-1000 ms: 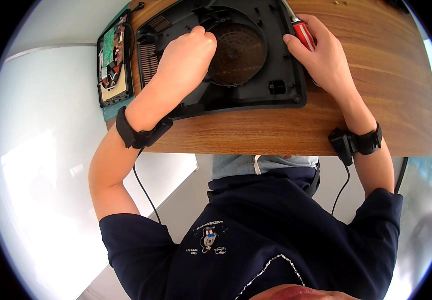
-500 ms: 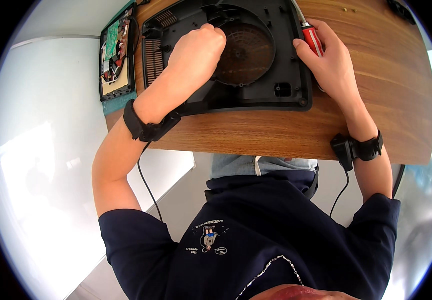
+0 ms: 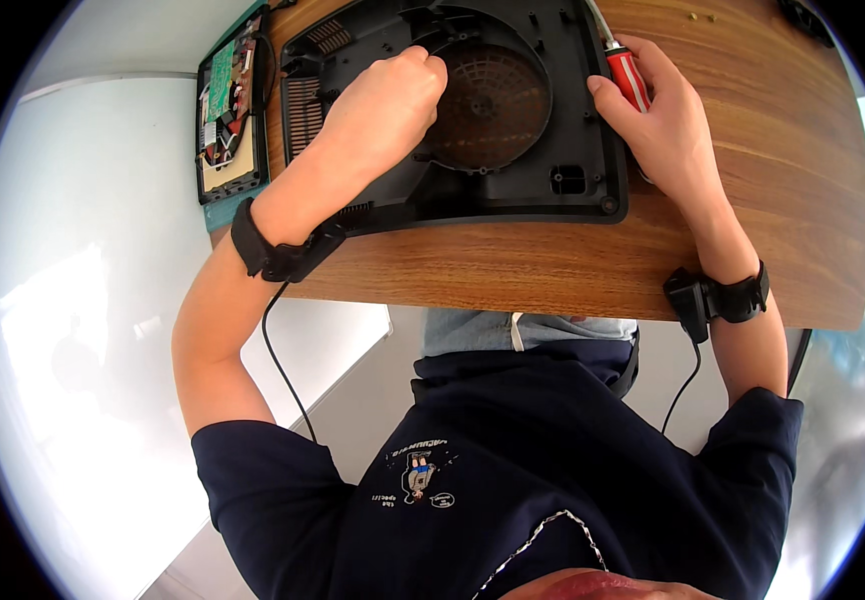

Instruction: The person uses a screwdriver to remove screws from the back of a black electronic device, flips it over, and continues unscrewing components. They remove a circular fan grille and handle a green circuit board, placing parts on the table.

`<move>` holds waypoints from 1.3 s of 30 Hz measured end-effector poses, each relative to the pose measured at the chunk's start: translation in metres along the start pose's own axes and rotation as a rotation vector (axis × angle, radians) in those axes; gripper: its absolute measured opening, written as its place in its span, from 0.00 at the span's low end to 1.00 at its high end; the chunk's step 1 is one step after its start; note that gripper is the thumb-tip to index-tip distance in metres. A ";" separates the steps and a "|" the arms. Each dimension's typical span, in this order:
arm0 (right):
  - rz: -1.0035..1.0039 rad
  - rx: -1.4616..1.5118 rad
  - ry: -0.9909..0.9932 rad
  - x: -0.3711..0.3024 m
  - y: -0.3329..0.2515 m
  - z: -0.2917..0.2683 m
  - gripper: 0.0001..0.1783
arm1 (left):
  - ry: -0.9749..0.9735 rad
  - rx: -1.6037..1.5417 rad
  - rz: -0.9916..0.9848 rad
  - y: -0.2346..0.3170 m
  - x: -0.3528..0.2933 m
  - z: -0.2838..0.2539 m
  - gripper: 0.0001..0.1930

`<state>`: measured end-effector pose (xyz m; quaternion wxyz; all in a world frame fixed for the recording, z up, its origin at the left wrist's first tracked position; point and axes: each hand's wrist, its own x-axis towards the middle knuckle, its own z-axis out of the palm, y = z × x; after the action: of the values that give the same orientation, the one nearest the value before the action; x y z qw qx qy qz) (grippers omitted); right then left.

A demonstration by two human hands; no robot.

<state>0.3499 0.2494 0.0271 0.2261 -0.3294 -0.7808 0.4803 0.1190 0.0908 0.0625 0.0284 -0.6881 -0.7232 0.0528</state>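
A black plastic housing (image 3: 493,195), with a round grille in its middle and slotted vents at its left, lies on the wooden table. Over its left part, beside the round opening, my left hand (image 3: 388,105) is closed with the fingers curled under; whatever it pinches is hidden. At the housing's right edge my right hand (image 3: 668,120) wraps round a red-handled screwdriver (image 3: 628,78), whose shaft points away from me. The thumb of that hand rests by the housing's rim.
A black tray (image 3: 233,110) with a green circuit board and wires stands left of the housing, on a teal mat (image 3: 225,212). Tiny brass-coloured pieces (image 3: 694,16) lie at the far right, near a black object (image 3: 806,20). The wooden table's (image 3: 513,270) front edge runs close to me.
My left hand has shifted slightly left, its forearm and elbow too, still closed. The housing has barely moved. My right hand keeps its hold on the screwdriver.
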 end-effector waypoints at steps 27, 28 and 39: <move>-0.018 -0.030 0.013 0.001 0.004 0.000 0.29 | 0.056 -0.193 0.049 -0.015 -0.016 -0.011 0.03; -0.016 -0.033 0.010 0.001 0.004 0.000 0.29 | 0.053 -0.149 0.050 -0.013 -0.015 -0.010 0.03; -0.018 -0.063 0.031 0.002 0.004 0.001 0.30 | -0.025 0.172 0.068 0.013 -0.006 -0.013 0.08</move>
<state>0.3495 0.2515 0.0229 0.2321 -0.3366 -0.7950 0.4482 0.1334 0.0860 0.0741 0.0766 -0.7064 -0.6926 0.1239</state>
